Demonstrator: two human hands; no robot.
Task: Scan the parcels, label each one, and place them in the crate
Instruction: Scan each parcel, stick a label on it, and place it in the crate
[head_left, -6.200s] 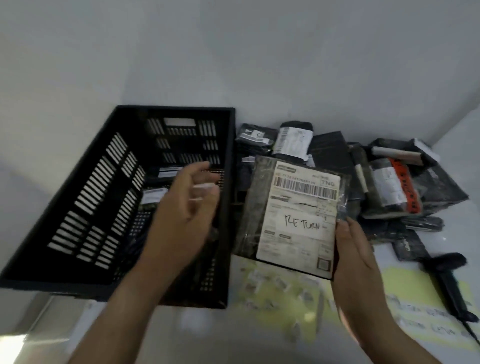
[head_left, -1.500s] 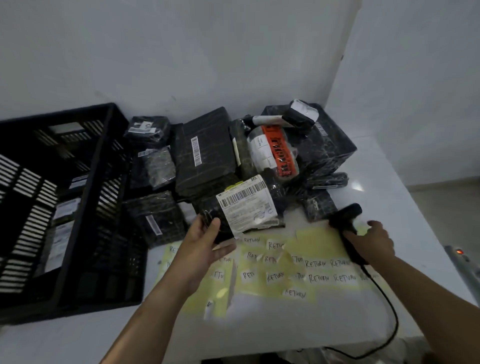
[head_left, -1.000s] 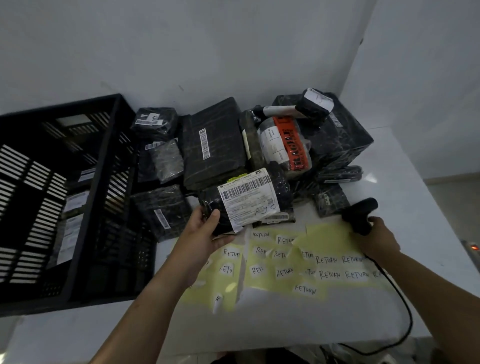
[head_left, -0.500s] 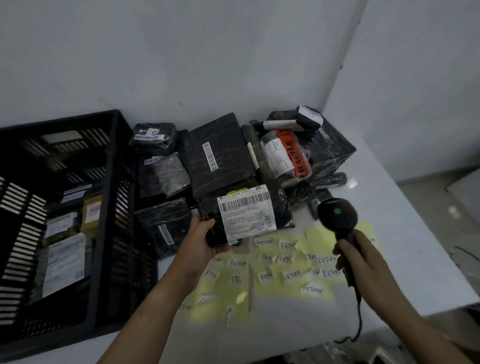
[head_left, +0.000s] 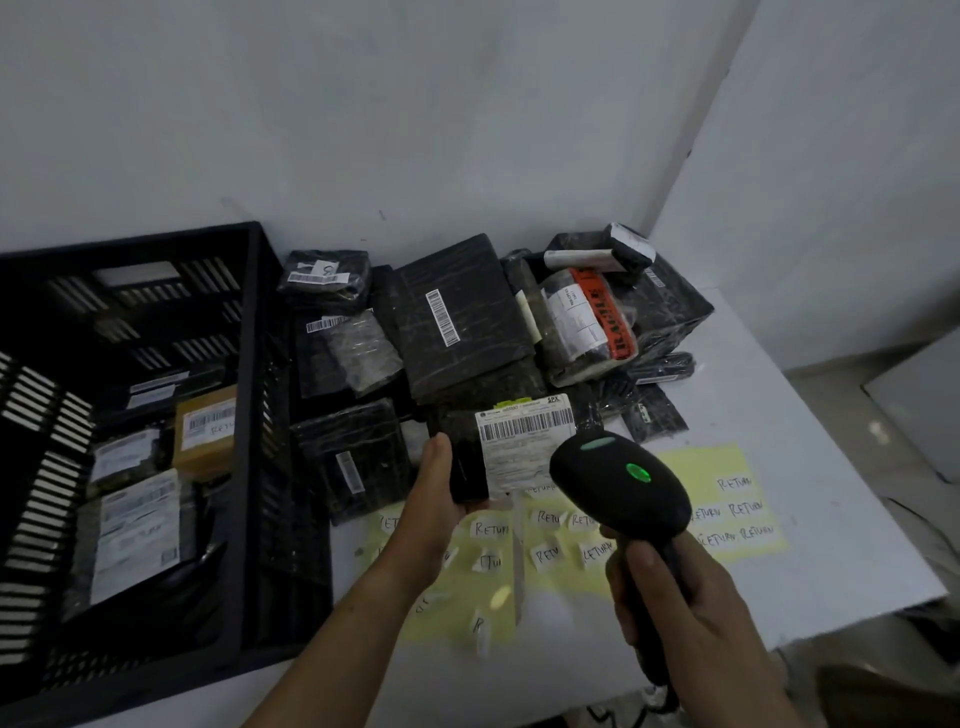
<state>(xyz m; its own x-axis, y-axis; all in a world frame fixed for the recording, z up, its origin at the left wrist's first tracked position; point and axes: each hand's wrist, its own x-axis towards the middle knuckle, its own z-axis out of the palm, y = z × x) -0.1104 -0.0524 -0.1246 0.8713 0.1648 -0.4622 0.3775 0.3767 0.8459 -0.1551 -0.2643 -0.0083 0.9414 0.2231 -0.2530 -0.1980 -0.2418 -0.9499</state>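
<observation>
The left hand (head_left: 434, 506) pinches a black parcel (head_left: 467, 457) at its left end, thumb on top, barcode label (head_left: 519, 447) facing up. The right hand (head_left: 680, 608) wraps its fingers round the handle of a barcode scanner (head_left: 618, 483), its green-lit head just right of that label. The black crate (head_left: 252, 415) stands left of the left thumb.

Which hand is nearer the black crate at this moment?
Left. The left hand grips the parcel just right of the crate; the right hand holds the scanner farther right, above the label sheets.
</observation>
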